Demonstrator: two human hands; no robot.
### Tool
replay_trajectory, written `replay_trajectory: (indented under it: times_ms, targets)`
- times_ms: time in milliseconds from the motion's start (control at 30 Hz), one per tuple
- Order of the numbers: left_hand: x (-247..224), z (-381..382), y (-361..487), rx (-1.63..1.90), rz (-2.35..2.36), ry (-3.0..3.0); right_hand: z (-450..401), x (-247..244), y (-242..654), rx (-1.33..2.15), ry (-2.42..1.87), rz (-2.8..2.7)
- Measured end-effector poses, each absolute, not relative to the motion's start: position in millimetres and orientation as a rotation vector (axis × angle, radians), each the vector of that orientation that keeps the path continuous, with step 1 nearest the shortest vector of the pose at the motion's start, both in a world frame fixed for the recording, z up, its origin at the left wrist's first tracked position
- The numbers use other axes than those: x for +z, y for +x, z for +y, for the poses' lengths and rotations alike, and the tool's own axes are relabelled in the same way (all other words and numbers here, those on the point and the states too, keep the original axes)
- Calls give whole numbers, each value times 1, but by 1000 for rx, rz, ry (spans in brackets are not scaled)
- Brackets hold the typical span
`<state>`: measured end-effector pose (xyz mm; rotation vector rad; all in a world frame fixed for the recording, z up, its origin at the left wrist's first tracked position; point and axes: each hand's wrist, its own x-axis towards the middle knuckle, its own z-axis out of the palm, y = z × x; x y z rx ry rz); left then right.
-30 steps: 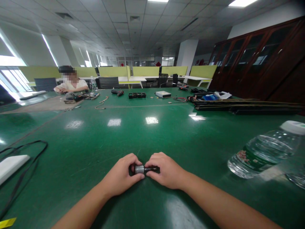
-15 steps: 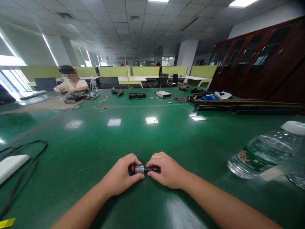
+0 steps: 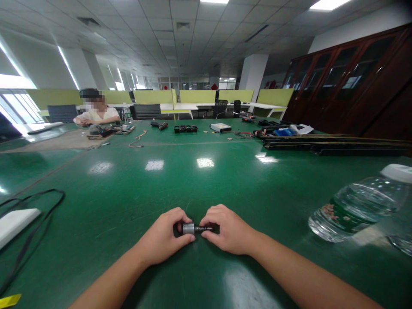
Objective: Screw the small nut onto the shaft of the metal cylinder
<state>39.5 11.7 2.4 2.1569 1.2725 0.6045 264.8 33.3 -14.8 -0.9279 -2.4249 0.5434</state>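
Low over the green table [image 3: 180, 184], a short silver metal cylinder [image 3: 188, 228] lies sideways between the thumb and fingers of my left hand [image 3: 165, 236]. Out of its right end sticks a thin, dark shaft with spiral grooves, like a drill bit [image 3: 199, 229]. My right hand [image 3: 228, 231] is closed in a pinch round the outer part of this bit, its thumb below and its fingers above. The left end of the cylinder is hidden inside my left hand.
On the right stands a large, tilted-looking water bottle [image 3: 354, 208]. A white block [image 3: 17, 225] and a black strap [image 3: 35, 231] lie at left. Farther off are a power drill [image 3: 160, 125], a black case [image 3: 186, 129], long black rails [image 3: 322, 141] and a seated person [image 3: 98, 113].
My right hand has slid slightly to the right along the bit, and more of its spiral shaft shows. My left hand has stayed in place with the cylinder.
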Motion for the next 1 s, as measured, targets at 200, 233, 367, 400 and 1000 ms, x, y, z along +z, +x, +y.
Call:
replay_trajectory:
  times_ms: [200,233,367,400,1000]
  targets:
    - [2,11,37,611,1272,2163,35,-12,266,529,-940,-2440]
    - [2,12,37,611,1273,2163,35,-12,267,528,-943,-2442]
    - [2,12,38,601,1290,2160,35,-11,268,519,-942,-2439]
    - [2,12,38,601,1295,2160,35,-12,268,519,-938,-2437]
    - [4,12,36,598,1305,2148,41,-13,275,529,-977,-2426]
